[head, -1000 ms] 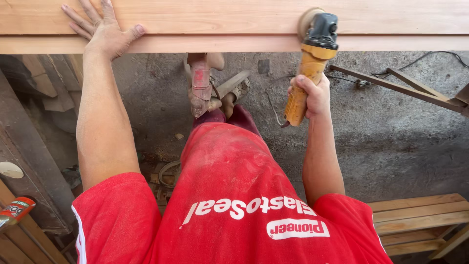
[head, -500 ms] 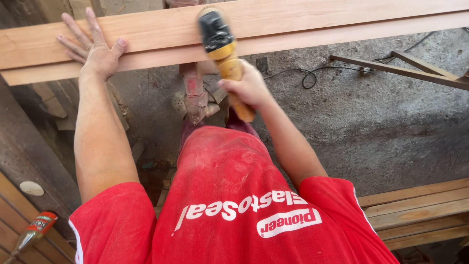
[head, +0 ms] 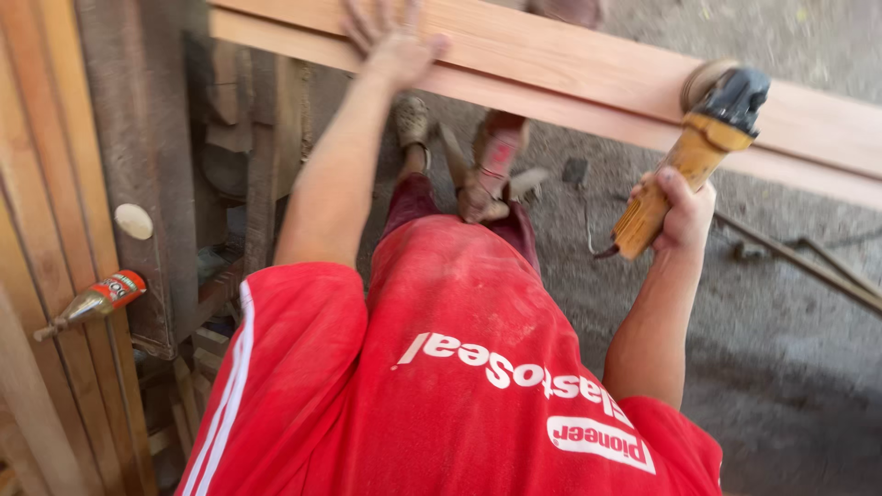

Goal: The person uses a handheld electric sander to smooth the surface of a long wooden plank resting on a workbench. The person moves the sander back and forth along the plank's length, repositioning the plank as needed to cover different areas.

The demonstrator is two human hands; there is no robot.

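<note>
A long pale wooden plank [head: 570,64] runs across the top of the head view, tilted down to the right. My left hand [head: 390,41] lies flat on its upper face near the middle, fingers spread and blurred. My right hand [head: 682,213] grips the yellow handle of a power sander [head: 694,152]. The sander's black head and round disc [head: 703,81] press on the plank's face at the right. My red shirt fills the lower middle of the view.
Upright wooden boards [head: 55,230] and a dark wooden post [head: 138,165] stand at the left, with a small glue bottle [head: 92,301] lying against them. A cord [head: 588,225] and metal bars [head: 808,266] lie on the grey concrete floor [head: 781,367]. My feet in sandals [head: 491,165] are below the plank.
The sander has slid right along the plank after being near the middle half a second ago. The view has swung left and tilted; my left hand stays on the plank.
</note>
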